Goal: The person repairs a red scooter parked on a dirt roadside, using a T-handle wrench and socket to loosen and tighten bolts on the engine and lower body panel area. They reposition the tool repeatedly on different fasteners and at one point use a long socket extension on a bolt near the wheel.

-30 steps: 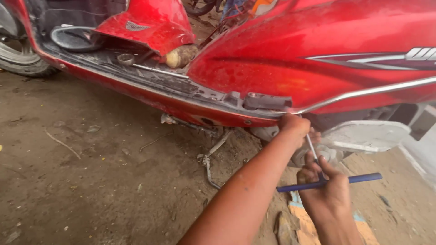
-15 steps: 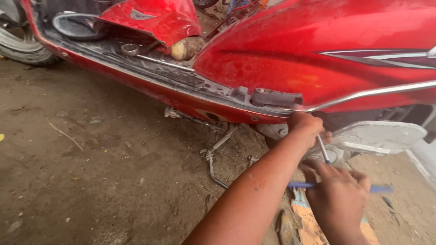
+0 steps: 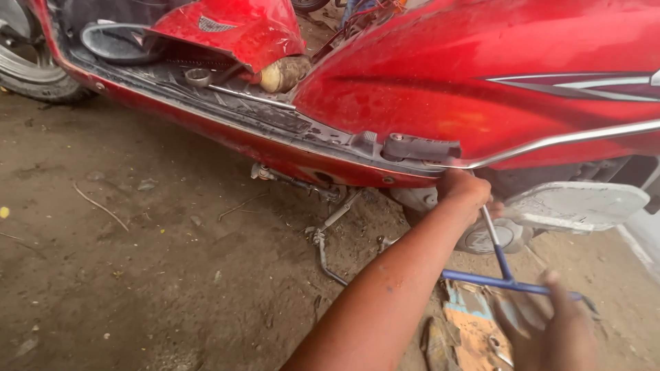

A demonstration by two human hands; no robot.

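Observation:
A red scooter [image 3: 481, 89] stands on dirt ground with its floorboard panel off. My left hand [image 3: 465, 192] reaches under the body edge by the silver engine cover [image 3: 495, 237]. It is closed around the top of a T-handle wrench's metal shaft [image 3: 496, 247]. The wrench's blue crossbar [image 3: 481, 278] runs level below. My right hand [image 3: 550, 326] is at the bottom right, blurred, with a fingertip against the crossbar. Whether it grips the bar is unclear.
The side stand [image 3: 330, 233] hangs down under the scooter's middle. A front tyre [image 3: 27, 72] is at the top left. A chrome trim rail [image 3: 570, 141] runs along the body. Worn cardboard scraps [image 3: 474, 326] lie under my right hand. Bare dirt ground [image 3: 151, 261] spreads to the left.
The view has drifted a little. My right hand has dropped lower and gone blurry at the crossbar, which it had firmly gripped. My left hand stays on the shaft.

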